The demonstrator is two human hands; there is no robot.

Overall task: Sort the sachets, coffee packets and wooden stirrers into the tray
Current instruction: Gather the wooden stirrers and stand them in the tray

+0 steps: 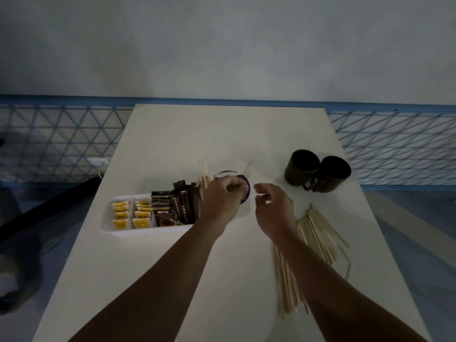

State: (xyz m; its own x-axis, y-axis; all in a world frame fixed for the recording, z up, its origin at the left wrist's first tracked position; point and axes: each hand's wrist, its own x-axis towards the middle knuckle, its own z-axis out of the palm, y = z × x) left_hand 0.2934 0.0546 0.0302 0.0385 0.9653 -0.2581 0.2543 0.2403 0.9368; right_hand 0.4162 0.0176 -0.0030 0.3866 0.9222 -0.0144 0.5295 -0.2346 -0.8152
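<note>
Wooden stirrers are scattered loose on the near table, beside the right forearm. Beyond, the right hand is held loosely curled, empty; the left hand is curled against upright stirrers in the white tray, grip unclear, beside coffee packets and yellow sachets.

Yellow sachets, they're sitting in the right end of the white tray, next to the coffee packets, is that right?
Not quite. The head view shows the yellow sachets in the left end of the white tray, not the right end. They are indeed next to the coffee packets.
</note>
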